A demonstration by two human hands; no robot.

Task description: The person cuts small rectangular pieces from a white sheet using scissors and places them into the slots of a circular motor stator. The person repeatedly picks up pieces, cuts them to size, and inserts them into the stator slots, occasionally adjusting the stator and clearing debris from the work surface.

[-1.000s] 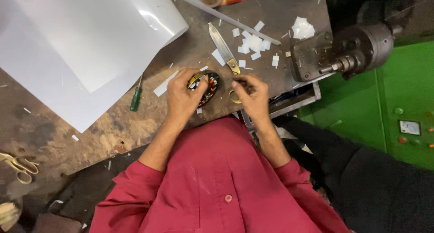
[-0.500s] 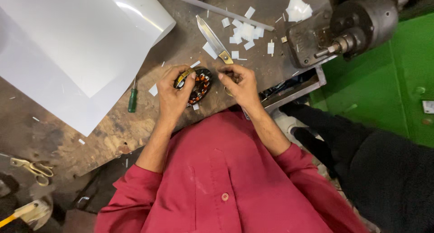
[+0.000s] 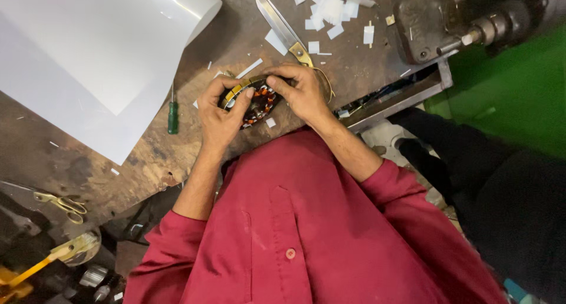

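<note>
A round motor stator (image 3: pixel 254 100) with copper windings and a dark metal core rests on the worn workbench (image 3: pixel 147 156), just in front of my chest. My left hand (image 3: pixel 218 112) grips its left side. My right hand (image 3: pixel 300 91) closes over its right and top side, fingers pressing on the windings. Both red sleeves reach down from the wrists to the bottom of the view.
Large shears (image 3: pixel 283 27) lie beyond my right hand among several white paper scraps (image 3: pixel 327 12). A big white sheet (image 3: pixel 88 50) covers the left. A green-handled screwdriver (image 3: pixel 172 112), small scissors (image 3: pixel 62 204), a grey bench machine (image 3: pixel 460 21) and an open drawer (image 3: pixel 401 94) surround the spot.
The view has shifted so the bench things sit higher in frame. My right hand has moved left from beside the stator onto it. My left hand keeps its grip.
</note>
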